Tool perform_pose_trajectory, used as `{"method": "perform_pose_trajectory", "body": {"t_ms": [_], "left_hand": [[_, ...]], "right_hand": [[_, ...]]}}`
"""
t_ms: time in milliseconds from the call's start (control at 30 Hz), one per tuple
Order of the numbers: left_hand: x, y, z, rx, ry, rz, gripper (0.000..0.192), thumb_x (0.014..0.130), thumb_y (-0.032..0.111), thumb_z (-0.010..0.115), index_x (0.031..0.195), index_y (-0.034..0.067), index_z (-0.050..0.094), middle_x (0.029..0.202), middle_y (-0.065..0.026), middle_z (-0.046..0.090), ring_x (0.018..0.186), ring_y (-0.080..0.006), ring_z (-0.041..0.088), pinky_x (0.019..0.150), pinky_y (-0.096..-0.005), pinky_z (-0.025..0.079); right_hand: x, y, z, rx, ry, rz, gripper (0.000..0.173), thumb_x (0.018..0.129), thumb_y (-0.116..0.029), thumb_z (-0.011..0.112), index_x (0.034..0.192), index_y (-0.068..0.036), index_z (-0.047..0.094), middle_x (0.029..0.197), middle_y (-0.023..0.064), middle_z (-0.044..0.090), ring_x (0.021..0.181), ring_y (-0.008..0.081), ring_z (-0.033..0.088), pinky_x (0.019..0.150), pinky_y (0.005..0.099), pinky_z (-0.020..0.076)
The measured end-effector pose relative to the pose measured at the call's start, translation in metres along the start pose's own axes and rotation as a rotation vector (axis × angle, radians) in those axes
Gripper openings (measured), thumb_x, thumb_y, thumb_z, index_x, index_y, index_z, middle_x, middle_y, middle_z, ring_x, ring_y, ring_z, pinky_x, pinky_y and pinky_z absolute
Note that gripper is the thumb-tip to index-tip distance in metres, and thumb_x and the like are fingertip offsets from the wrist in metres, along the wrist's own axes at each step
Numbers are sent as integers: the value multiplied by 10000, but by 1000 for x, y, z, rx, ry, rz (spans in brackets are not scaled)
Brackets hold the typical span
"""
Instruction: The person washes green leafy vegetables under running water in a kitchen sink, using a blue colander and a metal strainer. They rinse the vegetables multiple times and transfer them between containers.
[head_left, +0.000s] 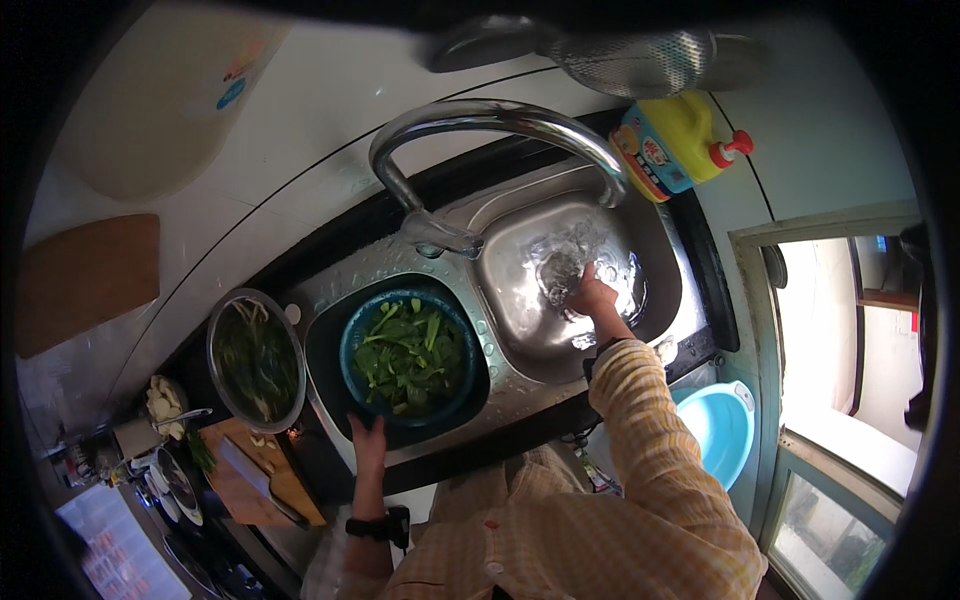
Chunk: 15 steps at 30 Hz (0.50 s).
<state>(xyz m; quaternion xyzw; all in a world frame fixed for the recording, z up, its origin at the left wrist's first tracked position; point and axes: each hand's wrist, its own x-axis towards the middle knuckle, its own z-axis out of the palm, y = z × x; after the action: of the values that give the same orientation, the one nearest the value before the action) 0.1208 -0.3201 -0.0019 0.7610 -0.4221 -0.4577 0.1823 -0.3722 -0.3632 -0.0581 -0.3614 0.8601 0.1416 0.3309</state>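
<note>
My right hand (594, 295) reaches into the right basin of the stainless steel sink (517, 330), at rippling shallow water (562, 274); its fingertips are partly hidden, and I cannot tell whether it grips anything. At the near edge of the left basin, my left hand (367, 439) is beside the rim of a blue bowl (346, 360) full of leafy greens (412, 352); whether it touches the bowl is unclear. Over the right basin arches the chrome faucet (502, 112).
Left of the sink stands a metal bowl (212, 360) of greens in water. Beyond it, a knife (244, 465) lies on a wooden cutting board (225, 502). A yellow detergent bottle (675, 142) stands behind the sink. A light blue basin (739, 435) is at the right.
</note>
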Motion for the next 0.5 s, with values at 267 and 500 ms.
{"method": "perform_pose_trajectory", "body": {"t_ms": [267, 500], "left_hand": [[35, 2, -1, -302, -147, -471, 403, 845, 107, 515, 1208, -20, 394, 1077, -150, 520, 924, -245, 571, 729, -368, 512], [37, 22, 3, -193, -208, -393, 255, 822, 138, 568, 1010, -20, 496, 833, -136, 576, 659, -238, 598, 546, -348, 547]], "right_hand": [[-32, 20, -33, -89, -67, -113, 373, 680, -279, 679, 992, -76, 655, 1042, 118, 642, 981, 267, 618, 808, 368, 497], [-128, 28, -114, 251, 512, -208, 263, 731, -301, 656, 799, -47, 661, 768, 135, 641, 724, 292, 626, 659, 387, 499]]}}
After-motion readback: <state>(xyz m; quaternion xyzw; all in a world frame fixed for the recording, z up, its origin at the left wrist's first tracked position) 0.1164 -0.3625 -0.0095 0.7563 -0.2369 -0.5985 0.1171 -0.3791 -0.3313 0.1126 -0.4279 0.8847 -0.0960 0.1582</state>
